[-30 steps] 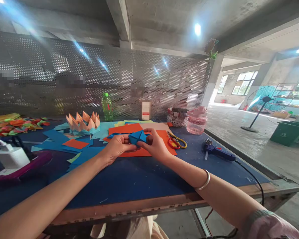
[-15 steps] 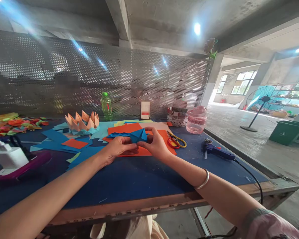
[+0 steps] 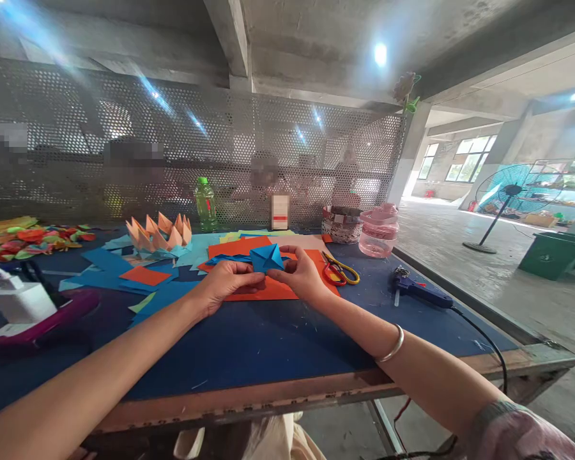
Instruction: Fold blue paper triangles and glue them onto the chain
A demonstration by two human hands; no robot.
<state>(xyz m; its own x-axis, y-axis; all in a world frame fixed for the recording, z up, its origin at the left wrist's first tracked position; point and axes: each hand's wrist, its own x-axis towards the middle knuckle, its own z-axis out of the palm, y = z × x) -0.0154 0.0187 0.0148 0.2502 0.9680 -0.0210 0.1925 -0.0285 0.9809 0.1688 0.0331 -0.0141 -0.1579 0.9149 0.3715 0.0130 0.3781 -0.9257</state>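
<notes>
A folded blue paper piece with a pointed peak sits between my hands, just above an orange paper sheet. A long blue flap of it runs left behind my left hand, whose fingertips pinch its lower edge. My right hand grips the piece from the right, with thumb and fingers at its base. Part of the fold is hidden by my fingers. Both hands hover close over the orange sheet. To the right of my right hand lie red-handled scissors.
The blue work table holds a paper lotus, blue offcuts, a glue gun, a pink jar, a green bottle, and a white charger. A perforated metal screen stands behind it. The table's right edge drops to a concrete floor.
The blue piece has turned and sits slightly higher, its peak now clear of my fingers. My right hand has shifted a little right, loosening around the fold.
</notes>
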